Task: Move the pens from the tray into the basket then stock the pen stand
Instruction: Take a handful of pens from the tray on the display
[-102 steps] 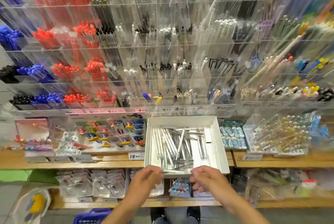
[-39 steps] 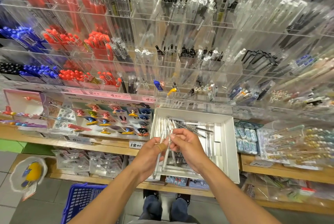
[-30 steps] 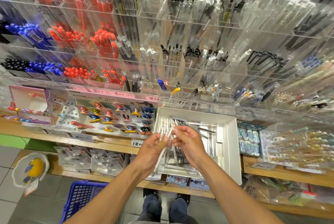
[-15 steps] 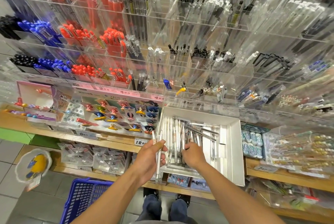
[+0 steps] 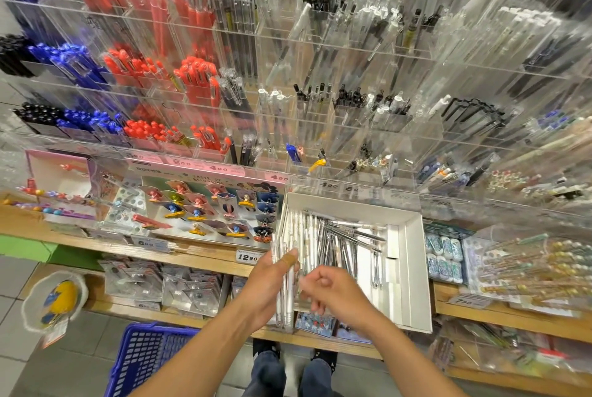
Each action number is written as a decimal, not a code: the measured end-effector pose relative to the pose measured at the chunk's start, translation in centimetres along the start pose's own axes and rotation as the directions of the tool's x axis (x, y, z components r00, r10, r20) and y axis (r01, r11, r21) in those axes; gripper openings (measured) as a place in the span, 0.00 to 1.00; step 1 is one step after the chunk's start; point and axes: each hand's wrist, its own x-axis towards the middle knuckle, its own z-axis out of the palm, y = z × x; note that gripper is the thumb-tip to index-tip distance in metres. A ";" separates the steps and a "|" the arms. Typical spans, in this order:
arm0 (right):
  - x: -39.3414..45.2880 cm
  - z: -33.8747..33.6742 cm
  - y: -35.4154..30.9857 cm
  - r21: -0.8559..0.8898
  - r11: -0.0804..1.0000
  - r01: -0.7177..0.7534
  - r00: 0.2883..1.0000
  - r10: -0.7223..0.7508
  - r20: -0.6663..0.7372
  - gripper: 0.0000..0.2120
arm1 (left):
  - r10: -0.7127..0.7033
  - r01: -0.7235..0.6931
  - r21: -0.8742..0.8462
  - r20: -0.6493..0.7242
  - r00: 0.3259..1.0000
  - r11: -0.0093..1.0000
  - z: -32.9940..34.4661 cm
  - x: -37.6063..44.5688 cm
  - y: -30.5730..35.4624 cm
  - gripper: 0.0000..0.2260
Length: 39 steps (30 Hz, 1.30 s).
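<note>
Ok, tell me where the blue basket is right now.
In the head view the blue basket sits on the floor at the lower left, below the wooden shelf and left of the person's shoes, under the left forearm.

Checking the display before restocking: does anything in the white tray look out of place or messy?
Yes. In the white tray, the silver pens lie crossed and fanned at angles, while the white pens along its left side sit parallel.
</note>
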 end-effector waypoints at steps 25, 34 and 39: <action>8.9 0.7 2.8 -0.556 0.719 -0.417 0.874 0.151 -0.461 0.17 | -0.092 0.085 -0.262 -0.014 0.996 0.961 -2.1 -1.0 -1.8 0.09; 9.4 0.6 2.1 -0.540 0.706 -0.458 0.861 0.202 -0.466 0.12 | -0.082 0.073 -0.226 -0.027 0.996 0.971 -1.7 -1.5 -2.1 0.10; 5.5 -0.3 0.9 -0.417 0.880 -0.228 0.940 0.087 -0.330 0.11 | -0.079 0.066 -0.223 -0.050 0.996 0.973 -1.6 -1.3 -1.6 0.08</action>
